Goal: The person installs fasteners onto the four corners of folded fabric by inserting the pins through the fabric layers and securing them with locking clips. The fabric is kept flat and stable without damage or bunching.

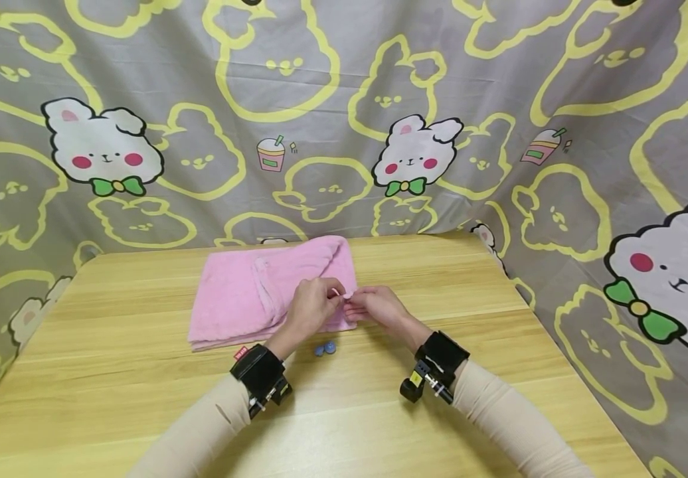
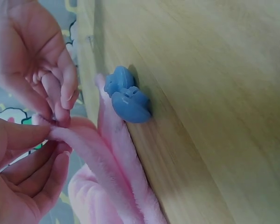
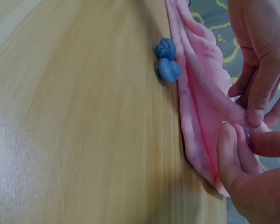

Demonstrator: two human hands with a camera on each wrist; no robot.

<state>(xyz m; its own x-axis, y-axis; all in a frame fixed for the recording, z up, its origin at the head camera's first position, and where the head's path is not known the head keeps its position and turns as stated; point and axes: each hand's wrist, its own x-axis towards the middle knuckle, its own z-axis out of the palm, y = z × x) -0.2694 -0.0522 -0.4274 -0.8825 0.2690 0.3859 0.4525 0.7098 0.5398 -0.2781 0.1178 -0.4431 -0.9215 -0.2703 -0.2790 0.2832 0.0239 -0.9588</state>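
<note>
A folded pink plush cloth (image 1: 230,292), like a towel or small blanket, lies on the table. My left hand (image 1: 313,307) pinches its raised edge near the right corner between thumb and fingers. Facing it, my right hand (image 1: 382,309) pinches the same edge, fingertips close to the left ones. In the right wrist view, a tiny shiny spot shows at the right fingertips (image 3: 228,135); I cannot tell what it is. Two small blue rounded plastic pieces (image 2: 130,105) lie side by side on the table by the cloth's near edge.
The wood-grain table (image 1: 380,425) extends around the cloth. A grey curtain (image 1: 332,133) with yellow outlines and white rabbits hangs behind the table and along its sides. Each wrist wears a black strap (image 1: 441,355) with a small camera mount.
</note>
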